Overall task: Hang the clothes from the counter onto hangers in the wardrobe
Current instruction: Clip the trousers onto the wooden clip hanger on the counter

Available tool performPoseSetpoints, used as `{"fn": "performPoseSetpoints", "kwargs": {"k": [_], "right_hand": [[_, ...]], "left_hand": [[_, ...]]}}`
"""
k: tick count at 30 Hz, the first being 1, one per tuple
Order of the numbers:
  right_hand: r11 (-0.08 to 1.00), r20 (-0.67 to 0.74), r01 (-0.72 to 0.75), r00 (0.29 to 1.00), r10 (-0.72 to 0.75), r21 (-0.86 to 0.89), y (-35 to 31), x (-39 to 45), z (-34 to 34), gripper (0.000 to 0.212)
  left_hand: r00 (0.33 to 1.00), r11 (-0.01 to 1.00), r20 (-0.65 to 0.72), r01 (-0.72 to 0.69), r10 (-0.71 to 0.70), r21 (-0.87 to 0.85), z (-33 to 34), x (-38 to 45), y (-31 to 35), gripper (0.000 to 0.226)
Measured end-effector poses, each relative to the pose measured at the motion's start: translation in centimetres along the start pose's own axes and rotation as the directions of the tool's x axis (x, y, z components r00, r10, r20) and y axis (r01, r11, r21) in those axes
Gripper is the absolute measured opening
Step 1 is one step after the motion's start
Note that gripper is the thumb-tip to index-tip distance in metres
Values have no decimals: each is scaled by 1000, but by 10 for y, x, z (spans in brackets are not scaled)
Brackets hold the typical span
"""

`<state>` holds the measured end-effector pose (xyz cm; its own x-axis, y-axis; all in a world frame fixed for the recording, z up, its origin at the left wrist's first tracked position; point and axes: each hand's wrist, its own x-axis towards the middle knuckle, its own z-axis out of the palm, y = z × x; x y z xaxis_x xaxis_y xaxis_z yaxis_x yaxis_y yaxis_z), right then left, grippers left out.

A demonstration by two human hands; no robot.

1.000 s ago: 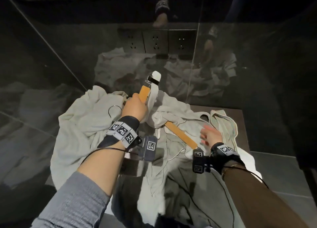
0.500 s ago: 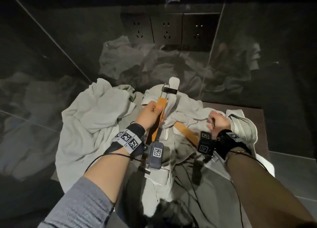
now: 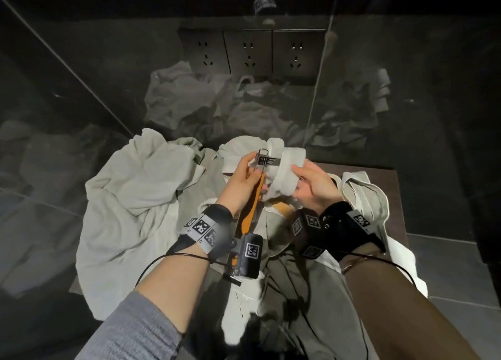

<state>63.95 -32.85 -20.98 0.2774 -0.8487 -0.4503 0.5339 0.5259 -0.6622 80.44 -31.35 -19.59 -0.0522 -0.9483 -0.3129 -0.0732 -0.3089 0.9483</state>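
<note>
Presently left hand (image 3: 244, 180) pinches the hanger clip (image 3: 267, 161); right hand (image 3: 314, 186) grips the waistband (image 3: 284, 175), which might slip free unclamped.

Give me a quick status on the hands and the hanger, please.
Left hand pinches hanger clip. Right hand grips pale garment at the clip. Loose clothes crowd counter.

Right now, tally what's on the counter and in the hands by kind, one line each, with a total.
Pale garments: 3, the spread cloth at left, the strapped piece at right, the one held by the right hand
Wooden clip hangers: 1, held by the left hand
Wall sockets: 3
Total: 7
</note>
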Motion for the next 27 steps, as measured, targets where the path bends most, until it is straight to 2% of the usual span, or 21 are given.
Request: {"fn": "performPoseSetpoints", "kwargs": {"k": [4,7,10,15,19,22,27], "right_hand": [[994,-30,60,998,-63,-88,6,-2,17,33],[984,-53,97,993,-106,-151,6,-7,25,26],[967,-64,150,984,-167,-208,1,-6,23,22],[853,-175,218,926,-334,-473,-3,-5,12,13],[841,-191,173,932,-308,-512,3,-5,2,10],[886,-201,126,950,-237,-447,3,-2,2,14],[914,-234,100,950,-205,-392,-3,-1,-3,20]], "left_hand": [[999,996,-8,46,-47,-77,3,-7,5,39],[1000,999,0,-30,30,-38,2,-12,2,22],[991,987,-37,-126,130,97,3,-12,5,20],[987,995,-129,-96,91,-29,4,-1,-4,17],[994,993,-99,-55,44,-108,7,6,-16,19],[997,992,-75,-24,15,-121,8,9,-16,20],[998,997,-59,-14,10,-78,11,17,-17,21]]}}
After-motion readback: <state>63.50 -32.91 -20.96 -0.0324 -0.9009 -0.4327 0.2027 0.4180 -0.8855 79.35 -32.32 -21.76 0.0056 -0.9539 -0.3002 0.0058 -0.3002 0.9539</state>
